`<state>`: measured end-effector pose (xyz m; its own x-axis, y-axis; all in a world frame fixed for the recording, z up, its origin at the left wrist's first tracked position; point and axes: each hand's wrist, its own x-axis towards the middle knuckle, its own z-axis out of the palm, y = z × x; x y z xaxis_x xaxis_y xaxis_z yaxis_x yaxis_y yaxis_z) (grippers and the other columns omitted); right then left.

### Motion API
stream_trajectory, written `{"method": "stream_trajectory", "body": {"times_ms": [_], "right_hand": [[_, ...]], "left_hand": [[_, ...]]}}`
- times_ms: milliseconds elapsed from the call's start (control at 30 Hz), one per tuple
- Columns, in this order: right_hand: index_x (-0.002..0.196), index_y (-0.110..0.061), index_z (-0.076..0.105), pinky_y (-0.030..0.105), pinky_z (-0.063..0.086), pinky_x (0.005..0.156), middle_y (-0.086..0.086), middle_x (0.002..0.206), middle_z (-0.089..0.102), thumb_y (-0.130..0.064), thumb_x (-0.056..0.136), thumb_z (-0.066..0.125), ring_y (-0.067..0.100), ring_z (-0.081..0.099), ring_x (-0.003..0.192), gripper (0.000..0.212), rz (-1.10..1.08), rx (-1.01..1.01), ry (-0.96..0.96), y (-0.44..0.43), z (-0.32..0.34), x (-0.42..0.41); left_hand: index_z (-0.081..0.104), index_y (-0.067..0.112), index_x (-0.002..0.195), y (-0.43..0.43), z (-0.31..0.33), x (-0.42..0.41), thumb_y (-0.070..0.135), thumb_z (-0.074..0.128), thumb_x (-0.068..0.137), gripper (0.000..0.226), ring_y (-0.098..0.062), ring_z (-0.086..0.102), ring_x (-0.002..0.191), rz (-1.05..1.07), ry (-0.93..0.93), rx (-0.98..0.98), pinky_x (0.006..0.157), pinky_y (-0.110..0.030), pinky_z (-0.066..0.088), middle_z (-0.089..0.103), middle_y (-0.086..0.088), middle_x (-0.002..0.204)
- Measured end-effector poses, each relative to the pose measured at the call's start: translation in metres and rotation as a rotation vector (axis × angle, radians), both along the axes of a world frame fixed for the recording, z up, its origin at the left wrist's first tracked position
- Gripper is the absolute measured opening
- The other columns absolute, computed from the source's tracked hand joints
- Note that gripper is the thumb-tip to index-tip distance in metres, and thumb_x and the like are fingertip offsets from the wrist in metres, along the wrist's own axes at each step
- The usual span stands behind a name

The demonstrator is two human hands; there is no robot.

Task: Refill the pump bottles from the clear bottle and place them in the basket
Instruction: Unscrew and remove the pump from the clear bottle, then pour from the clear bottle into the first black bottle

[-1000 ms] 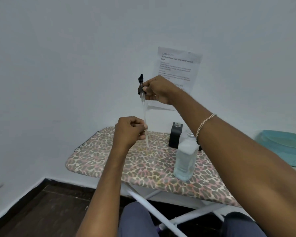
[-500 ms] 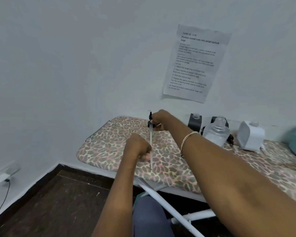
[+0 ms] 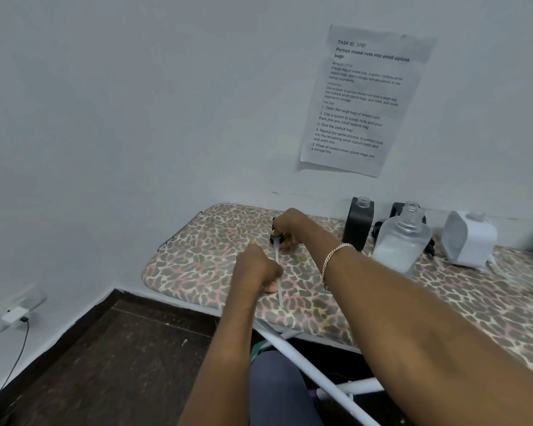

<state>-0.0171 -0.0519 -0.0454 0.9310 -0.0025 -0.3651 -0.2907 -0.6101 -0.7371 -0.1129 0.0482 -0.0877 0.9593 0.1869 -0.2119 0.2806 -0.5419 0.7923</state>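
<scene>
- A black pump head [image 3: 274, 238] with a clear dip tube [image 3: 278, 273] is held low over the leopard-print surface [image 3: 197, 265], near its left end.
- The right hand [image 3: 288, 227] closes its grip on the pump head; the left hand [image 3: 256, 272], curled into a fist, pinches the tube farther down, the tube's tip showing just below it.
- The right forearm crosses the frame from lower right, a chain bracelet [image 3: 333, 262] at the wrist; the left forearm rises from the bottom centre.
- The tube runs nearly straight between the hands, tilted slightly, its tip close to the surface.
- Behind the right wrist, an uncapped black bottle [image 3: 358, 222] stands upright by the wall.
- Just to its right, the clear bottle [image 3: 402, 241], cap off, holds cloudy liquid.
- A white bottle [image 3: 470, 238] sits farther right.
- A printed sheet [image 3: 363, 99] is on the wall above.
</scene>
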Motion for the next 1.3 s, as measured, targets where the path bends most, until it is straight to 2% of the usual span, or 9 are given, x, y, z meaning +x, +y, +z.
{"method": "stream_trajectory", "body": {"times_ms": [133,200,333,467,600,733,933,1133,1300], "right_hand": [[0.077,-0.001,0.062,0.039,0.060,0.092,0.015,0.076,0.074,-0.011,0.106,0.055,0.032,0.073,0.090,0.030,0.065,-0.154,-0.001,-0.002,0.012,-0.010],[0.075,-0.006,0.058,0.034,0.059,0.072,0.011,0.062,0.068,-0.010,0.103,0.059,0.027,0.071,0.082,0.028,0.065,-0.139,-0.018,-0.008,0.030,-0.024],[0.076,-0.012,0.051,0.028,0.051,0.053,0.015,0.105,0.066,-0.006,0.094,0.065,0.033,0.070,0.114,0.024,0.079,-0.067,-0.217,-0.013,0.073,-0.051],[0.078,-0.003,0.051,0.015,0.035,0.029,0.023,0.110,0.071,-0.014,0.098,0.070,0.032,0.075,0.085,0.030,0.162,-0.133,-0.361,-0.015,0.126,-0.073],[0.087,-0.003,0.058,0.019,0.045,0.041,0.011,0.074,0.066,-0.020,0.094,0.075,0.014,0.070,0.054,0.025,0.152,-0.181,-0.629,-0.046,0.179,-0.104],[0.110,0.019,0.063,0.051,0.061,0.089,0.036,0.110,0.067,-0.020,0.089,0.078,0.022,0.078,0.069,0.047,0.126,-0.138,-0.785,-0.092,0.205,-0.141],[0.101,0.009,0.072,0.040,0.065,0.081,0.021,0.095,0.076,-0.019,0.091,0.077,0.022,0.078,0.079,0.030,-0.020,-0.041,-0.901,-0.164,0.184,-0.180],[0.099,-0.008,0.074,0.042,0.064,0.084,0.006,0.088,0.076,-0.024,0.094,0.074,0.023,0.078,0.081,0.017,-0.196,0.090,-0.889,-0.211,0.129,-0.182],[0.103,-0.010,0.075,0.043,0.064,0.084,0.003,0.089,0.076,-0.031,0.093,0.074,0.019,0.077,0.079,0.023,-0.290,0.107,-0.846,-0.226,0.082,-0.161]], "left_hand": [[0.064,-0.006,0.105,-0.001,0.004,-0.002,-0.001,0.075,0.088,0.021,-0.016,0.062,0.033,0.002,0.017,0.030,0.035,-0.022,0.045,0.072,-0.025,0.089],[0.063,-0.004,0.108,-0.003,0.009,-0.006,0.002,0.078,0.088,0.026,-0.017,0.063,0.036,0.003,0.026,0.049,0.034,-0.022,0.045,0.073,-0.023,0.090],[0.055,0.008,0.093,-0.002,0.025,-0.013,0.015,0.085,0.085,0.032,-0.024,0.072,0.061,0.034,-0.064,0.141,0.046,-0.030,0.053,0.070,-0.015,0.088],[0.050,0.009,0.073,-0.005,0.059,-0.026,0.030,0.091,0.080,0.046,-0.029,0.068,0.063,0.017,-0.283,0.176,0.057,-0.036,0.052,0.067,-0.013,0.074],[0.063,0.003,0.077,-0.032,0.094,-0.059,0.038,0.095,0.074,0.047,-0.038,0.075,0.082,-0.164,-0.379,0.008,0.073,-0.040,0.060,0.074,-0.022,0.082],[0.068,0.013,0.120,-0.067,0.101,-0.084,0.057,0.095,0.065,0.075,-0.020,0.071,0.099,-0.386,-0.327,-0.004,0.093,-0.048,0.062,0.072,-0.002,0.108],[0.039,0.017,0.157,-0.117,0.078,-0.103,0.058,0.093,0.068,0.113,-0.023,0.056,0.135,-0.439,-0.399,-0.004,0.099,-0.034,0.049,0.054,-0.005,0.155],[0.047,0.019,0.142,-0.153,0.040,-0.109,0.058,0.086,0.078,0.084,-0.019,0.063,0.107,-0.269,-0.622,0.025,0.075,-0.031,0.051,0.065,-0.001,0.127],[0.055,0.017,0.129,-0.156,0.027,-0.107,0.043,0.079,0.087,0.055,-0.019,0.068,0.093,-0.176,-0.685,0.007,0.072,-0.038,0.059,0.063,0.005,0.105]]}}
